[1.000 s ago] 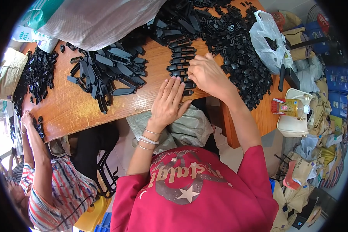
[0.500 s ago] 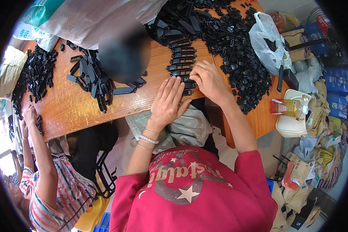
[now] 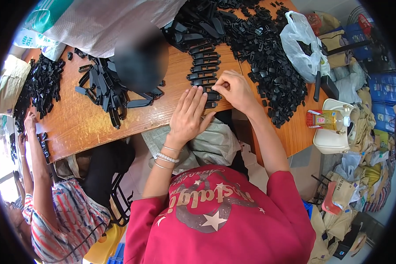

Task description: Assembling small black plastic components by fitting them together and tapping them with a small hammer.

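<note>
My left hand (image 3: 188,115) lies flat with fingers spread at the near edge of the wooden table (image 3: 88,123), its fingertips touching the nearest black plastic pieces. My right hand (image 3: 233,89) is curled over a black plastic piece (image 3: 214,95) at the near end of a row of black plastic pieces (image 3: 203,70) laid side by side. A large heap of small black parts (image 3: 268,57) lies just right of that hand. My wrist wears bead bracelets.
Another pile of long black parts (image 3: 110,92) lies to the left. A person in a striped shirt (image 3: 61,215) works at the table's left end beside more black parts (image 3: 39,83). A woven sack (image 3: 97,22), a white plastic bag (image 3: 301,44), a bottle (image 3: 328,119), bags and cartons on the right.
My right hand has drawn back toward the near end of the row and curled over a piece. My left hand has barely shifted.
</note>
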Action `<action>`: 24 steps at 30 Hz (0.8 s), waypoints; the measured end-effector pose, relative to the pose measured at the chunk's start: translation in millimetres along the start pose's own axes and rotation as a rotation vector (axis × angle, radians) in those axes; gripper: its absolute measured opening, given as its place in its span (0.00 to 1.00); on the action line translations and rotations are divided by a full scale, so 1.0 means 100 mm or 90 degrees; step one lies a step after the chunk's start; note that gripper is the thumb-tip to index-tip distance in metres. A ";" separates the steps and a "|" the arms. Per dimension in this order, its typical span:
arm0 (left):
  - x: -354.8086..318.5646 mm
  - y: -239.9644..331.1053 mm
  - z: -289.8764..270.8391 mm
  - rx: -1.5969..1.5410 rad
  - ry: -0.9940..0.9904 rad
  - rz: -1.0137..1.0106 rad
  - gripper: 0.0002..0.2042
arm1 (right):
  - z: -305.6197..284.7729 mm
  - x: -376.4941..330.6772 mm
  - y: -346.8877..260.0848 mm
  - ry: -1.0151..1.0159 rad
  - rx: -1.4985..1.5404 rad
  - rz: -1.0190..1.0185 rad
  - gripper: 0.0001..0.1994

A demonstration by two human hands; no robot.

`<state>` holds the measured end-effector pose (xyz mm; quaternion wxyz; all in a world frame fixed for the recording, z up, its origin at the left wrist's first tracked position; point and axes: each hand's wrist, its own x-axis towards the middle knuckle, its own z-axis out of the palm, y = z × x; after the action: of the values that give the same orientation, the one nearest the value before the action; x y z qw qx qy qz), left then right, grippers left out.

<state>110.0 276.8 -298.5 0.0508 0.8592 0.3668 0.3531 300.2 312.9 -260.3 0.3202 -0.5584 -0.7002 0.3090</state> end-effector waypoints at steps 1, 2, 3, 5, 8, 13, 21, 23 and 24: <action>0.00 0.00 0.01 -0.003 0.000 0.002 0.26 | 0.00 0.01 -0.02 0.000 -0.088 -0.055 0.07; -0.01 -0.01 0.01 0.007 0.000 0.004 0.26 | 0.01 0.02 -0.05 -0.001 -0.176 -0.111 0.08; -0.01 -0.01 0.01 0.017 0.000 0.006 0.26 | 0.03 0.02 -0.09 0.015 -0.202 -0.122 0.09; -0.03 -0.03 0.02 0.016 0.002 0.011 0.27 | 0.02 0.02 -0.05 0.018 -0.214 -0.150 0.08; -0.05 -0.04 0.03 0.028 0.001 0.008 0.27 | -0.14 0.12 0.19 0.071 -0.235 -0.181 0.02; -0.06 -0.02 0.04 0.050 0.009 0.019 0.27 | -0.53 0.31 0.48 0.176 -0.531 -0.148 0.03; 0.03 0.04 -0.04 0.076 -0.077 -0.077 0.31 | -0.48 0.27 0.33 0.189 -0.417 -0.255 0.04; 0.03 0.04 -0.02 0.085 -0.103 -0.100 0.32 | -0.29 0.22 0.19 0.141 -0.240 -0.262 0.06; 0.04 0.05 -0.02 0.084 -0.105 -0.104 0.32 | -0.21 0.20 0.11 0.116 -0.189 -0.280 0.05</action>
<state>113.4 275.7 -293.5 0.0531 0.8540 0.4526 0.2510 320.4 336.5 -254.2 0.3559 -0.4593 -0.8104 0.0750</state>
